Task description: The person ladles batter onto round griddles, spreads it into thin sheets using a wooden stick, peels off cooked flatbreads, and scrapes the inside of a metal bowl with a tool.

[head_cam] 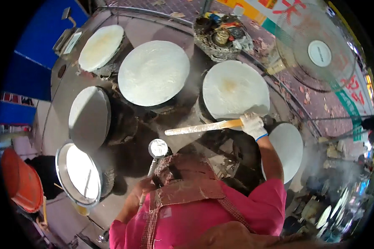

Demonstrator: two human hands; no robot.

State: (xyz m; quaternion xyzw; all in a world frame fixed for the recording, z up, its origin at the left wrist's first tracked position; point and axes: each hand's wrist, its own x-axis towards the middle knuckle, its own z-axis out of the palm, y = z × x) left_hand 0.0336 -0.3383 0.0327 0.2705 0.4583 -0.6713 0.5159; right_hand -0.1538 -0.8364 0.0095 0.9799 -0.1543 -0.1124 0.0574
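My right hand (254, 127), in a white knit glove with a blue cuff, grips the end of a long flat wooden stick (202, 127) coated white along much of its length. The stick points left, past the front edge of a round griddle covered by a pale sheet of batter (236, 88), browned near its middle. My bare left hand (144, 187) is closed around the handle of a ladle (158, 148) filled with white batter, held by the apron (187, 193). A wide metal basin of white batter (81, 171) stands to my left.
Several other round pale-topped griddles stand around me, including one with batter (154, 73), one at far left (101, 48), one half shaded (90, 118), and one by my right arm (283, 152). A fan (319, 53), a cluttered stand (222, 37) and an orange bucket (23, 183) are nearby.
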